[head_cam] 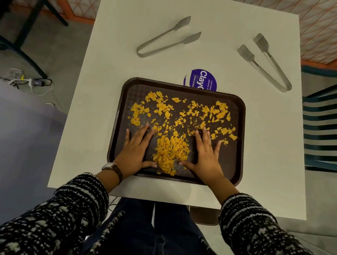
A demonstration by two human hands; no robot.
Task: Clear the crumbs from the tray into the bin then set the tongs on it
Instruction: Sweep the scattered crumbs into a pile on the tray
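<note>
Both hands lie flat on the brown tray, palms down, fingers spread wide and holding nothing. The left hand sits at 7 o'clock on the tray, the right hand at 5 o'clock, with a heap of orange crumbs between them, touching both thumbs. Looser crumbs scatter toward 12 o'clock beyond the fingertips. Farther on the white bench, two metal tongs rest apart: left tongs at 11 o'clock, right tongs at 1 o'clock.

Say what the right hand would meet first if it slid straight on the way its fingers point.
The right hand lies flat on the tray, fingers pointing away from the person. It would likely meet first the scattered crumbs just past its fingertips.
</note>
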